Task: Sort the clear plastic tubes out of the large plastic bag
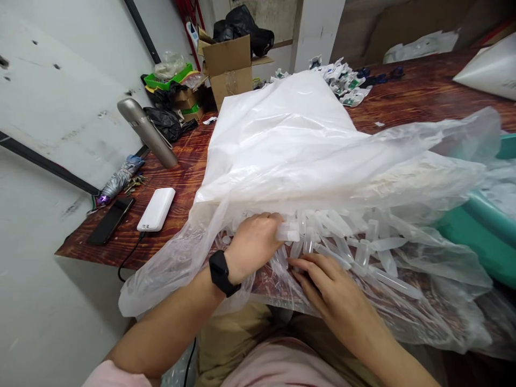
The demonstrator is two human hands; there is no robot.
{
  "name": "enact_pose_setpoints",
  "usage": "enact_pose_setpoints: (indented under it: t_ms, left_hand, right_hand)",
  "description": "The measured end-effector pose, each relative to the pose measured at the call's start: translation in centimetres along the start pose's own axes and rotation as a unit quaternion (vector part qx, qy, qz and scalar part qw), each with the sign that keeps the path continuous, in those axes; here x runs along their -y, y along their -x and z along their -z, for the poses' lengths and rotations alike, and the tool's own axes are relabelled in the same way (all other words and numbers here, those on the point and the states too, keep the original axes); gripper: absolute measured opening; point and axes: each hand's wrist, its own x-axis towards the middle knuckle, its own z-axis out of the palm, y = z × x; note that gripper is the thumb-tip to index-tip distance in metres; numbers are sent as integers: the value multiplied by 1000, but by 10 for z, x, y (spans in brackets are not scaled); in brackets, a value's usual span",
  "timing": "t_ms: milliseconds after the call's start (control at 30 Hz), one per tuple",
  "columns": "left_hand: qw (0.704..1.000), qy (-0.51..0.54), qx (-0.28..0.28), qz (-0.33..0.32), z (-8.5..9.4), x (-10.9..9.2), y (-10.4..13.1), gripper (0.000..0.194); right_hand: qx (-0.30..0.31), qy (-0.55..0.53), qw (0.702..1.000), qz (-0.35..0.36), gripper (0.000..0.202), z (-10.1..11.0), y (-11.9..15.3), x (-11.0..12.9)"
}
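My left hand [256, 236], with a black watch on its wrist, is closed around a few translucent plastic tubes [288, 232] whose ends stick out past the fingers. Just below and to the right, my right hand [328, 282] has its fingers bent together, the tips among tubes near the table edge. What lies between those fingertips is hidden. Several more loose tubes [363, 252] lie spread to the right, on and inside a clear plastic bag [169, 274] whose mouth faces me.
A large white sack [282, 134] covers the middle of the wooden table. On the left are a phone [110, 220], a white power bank [156, 209] with a cable and a metal flask [147, 131]. A teal basin [475, 231] stands right; a cardboard box [231, 72] is behind.
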Motion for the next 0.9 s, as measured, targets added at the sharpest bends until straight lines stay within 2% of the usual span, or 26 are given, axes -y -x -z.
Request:
enact_pose_setpoints:
  t_ms: [133, 200, 333, 400, 500, 600, 667, 767, 833, 900]
  left_hand:
    - [1000, -10, 2, -10, 0, -3, 5, 7]
    - [1000, 8, -2, -16, 2, -4, 17, 5]
    - [985, 172, 31, -2, -1, -12, 54, 20]
    - [964, 263, 40, 21, -7, -17, 70, 24]
    - [939, 336, 31, 59, -13, -20, 86, 24]
    - [934, 350, 25, 67, -15, -15, 94, 23]
    - [948, 316, 4, 24, -17, -9, 98, 21]
    - [970, 211, -59, -108, -22, -2, 103, 15]
    - [971, 129, -94, -178, -25, 1, 105, 16]
    - [971, 61, -107, -205, -27, 2, 106, 18]
  right_hand:
    - [-5, -1, 1000, -15, 26, 17, -1, -3]
    - [-40, -27, 998, -43, 26, 28, -2, -4]
    - [-136, -152, 970, -130, 19, 36, 3, 1]
    - [-127, -201, 960, -148, 22, 34, 8, 6]
    - [-89, -178, 975, -94, 27, 36, 12, 13]
    - [-77, -112, 991, -1, 23, 45, 10, 16]
    - [-54, -73, 994, 58, 24, 51, 11, 16]
    - [-21, -30, 993, 108, 30, 54, 15, 18]
    - [-5, -17, 994, 104, 31, 53, 17, 21]
    - [10, -13, 997, 74, 29, 49, 16, 26]
